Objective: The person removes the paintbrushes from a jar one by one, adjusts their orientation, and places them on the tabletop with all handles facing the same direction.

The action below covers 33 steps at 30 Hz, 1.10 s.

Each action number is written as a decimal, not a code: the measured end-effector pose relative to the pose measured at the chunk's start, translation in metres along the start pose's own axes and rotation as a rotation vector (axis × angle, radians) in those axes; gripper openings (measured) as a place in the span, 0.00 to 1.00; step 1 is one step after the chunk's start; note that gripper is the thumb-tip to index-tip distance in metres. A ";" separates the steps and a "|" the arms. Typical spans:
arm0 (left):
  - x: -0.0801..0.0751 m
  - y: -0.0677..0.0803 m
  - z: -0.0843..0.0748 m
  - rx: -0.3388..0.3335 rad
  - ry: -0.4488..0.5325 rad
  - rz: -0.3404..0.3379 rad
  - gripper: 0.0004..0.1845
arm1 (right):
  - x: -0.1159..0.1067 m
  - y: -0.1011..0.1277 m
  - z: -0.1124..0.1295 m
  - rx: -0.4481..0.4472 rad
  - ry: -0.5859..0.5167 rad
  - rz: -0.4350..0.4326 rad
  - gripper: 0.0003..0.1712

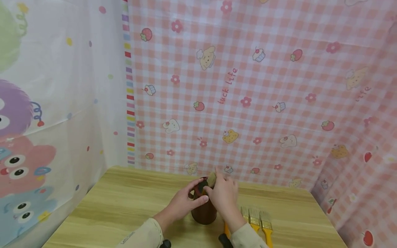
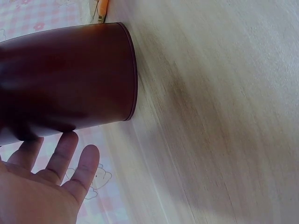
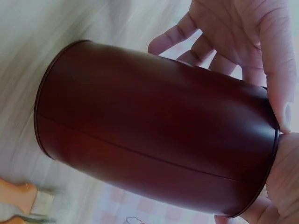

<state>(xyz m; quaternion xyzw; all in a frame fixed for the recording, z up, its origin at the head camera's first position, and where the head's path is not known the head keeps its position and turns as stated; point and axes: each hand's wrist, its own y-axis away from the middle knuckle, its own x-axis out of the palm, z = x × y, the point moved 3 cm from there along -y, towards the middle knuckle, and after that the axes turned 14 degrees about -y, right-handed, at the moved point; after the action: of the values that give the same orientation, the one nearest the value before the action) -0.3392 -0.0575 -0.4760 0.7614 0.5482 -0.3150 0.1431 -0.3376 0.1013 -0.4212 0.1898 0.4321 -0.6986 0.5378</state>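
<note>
Nearest the wearer, two pale sleeves (image 1: 145, 236) are seen entering from the lower edge, and beside the right forearm three yellow-handled brushes (image 1: 255, 220) are laid flat and side by side on the bench (image 1: 124, 203), bristles pointing away — presumably parked within easy reach.

Just beyond them, a dark brown cylindrical cup (image 1: 204, 210) is stood upright on the bench, between the two hands. The left hand (image 1: 186, 201) is applied to the cup's upper wall and rim; its thumb and forefinger are curved against the rim in the head view, while the remaining fingers (image 2: 70, 161) are shown straight and loose beside the wall in the left wrist view. A steadying hold is judged likely, so that the cup is kept from tipping. The right hand (image 1: 224, 194) is held at the cup's mouth, and a brush head (image 1: 212, 179) with pale bristles is seen projecting above its fingers, over the opening. The brush appears to be pinched there, although the handle is hidden; in the right wrist view the fingers (image 3: 275, 70) are laid along the rim.

Farther back, the bench is enclosed by hanging sheets — a pink checked cloth (image 1: 263, 86) behind and a white cartoon-monster sheet (image 1: 46, 103) on the left.
</note>
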 end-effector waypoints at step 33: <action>0.001 0.002 0.002 -0.058 0.030 0.001 0.35 | -0.091 -0.018 -0.062 0.105 -1.009 -0.153 0.37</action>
<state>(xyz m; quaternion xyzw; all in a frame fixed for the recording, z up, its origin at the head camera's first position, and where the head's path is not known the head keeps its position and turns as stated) -0.3379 -0.0588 -0.4780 0.7620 0.5587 -0.2872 0.1572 -0.3351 0.2058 -0.3818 -0.1764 0.0956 -0.7613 0.6166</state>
